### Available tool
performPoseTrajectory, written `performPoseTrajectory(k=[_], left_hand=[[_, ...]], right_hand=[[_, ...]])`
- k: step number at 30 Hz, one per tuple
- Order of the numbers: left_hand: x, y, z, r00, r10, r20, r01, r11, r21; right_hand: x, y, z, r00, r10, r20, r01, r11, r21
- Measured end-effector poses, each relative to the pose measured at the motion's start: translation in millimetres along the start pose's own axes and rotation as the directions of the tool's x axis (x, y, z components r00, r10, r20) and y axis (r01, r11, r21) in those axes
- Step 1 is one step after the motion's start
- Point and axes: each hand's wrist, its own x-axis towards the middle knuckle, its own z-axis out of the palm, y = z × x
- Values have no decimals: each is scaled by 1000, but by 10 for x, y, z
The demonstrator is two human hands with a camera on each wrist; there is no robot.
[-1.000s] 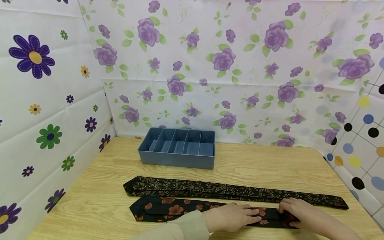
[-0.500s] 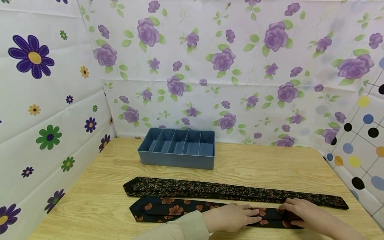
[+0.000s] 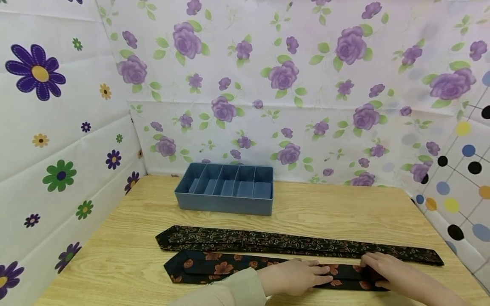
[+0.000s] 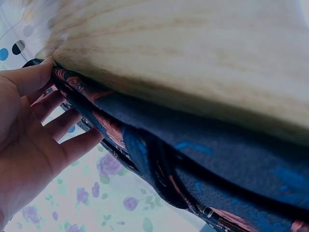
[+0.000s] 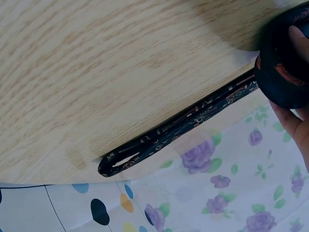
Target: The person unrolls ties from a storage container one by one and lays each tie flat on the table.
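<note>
A dark navy necktie with orange flowers (image 3: 208, 267) lies lengthwise near the table's front, its pointed end to the left. My left hand (image 3: 294, 277) rests on its middle with fingers stretched out; the left wrist view shows those fingers (image 4: 63, 123) along the tie. At the right end, my right hand (image 3: 398, 276) holds the tie where it bends into a rounded fold (image 5: 277, 79), thumb inside and fingers outside in the right wrist view. Just behind lies a second necktie (image 3: 298, 243), black with a small light pattern, its narrow right end folded back (image 5: 108, 166).
A blue-grey box (image 3: 226, 204) with several narrow compartments stands at the back of the wooden table (image 3: 337, 212). Printed cloth walls (image 3: 245, 85) enclose the table at the back and on both sides.
My right hand has shifted slightly to the right along the floral necktie's end. My left hand and the black necktie stay in place. The head view has turned very slightly.
</note>
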Motion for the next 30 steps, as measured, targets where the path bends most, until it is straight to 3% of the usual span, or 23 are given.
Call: performPoseTrajectory(k=[6,15,20,27,30], left_hand=[[-2,-6,-3,1000,3,4,-3,1000,-10],[20,5,26,1000,21,14,-21,1000,-9],[40,-12,38,1000,18,3,-18,1000,-9],[25,-30,58,1000,24,3,-24,1000,6],[18,-36,62,1000,22,7,-22,1000,10]], right_hand=[[-23,33,0,1000,-5,12,6,998,-57],[-84,78,-1,997,23,74,-26,999,30],[-133,118,-12,999,-47,28,45,997,56],[-167,158,-34,996,37,79,-42,998,55],[-178,188,-30,998,12,64,-16,998,55]])
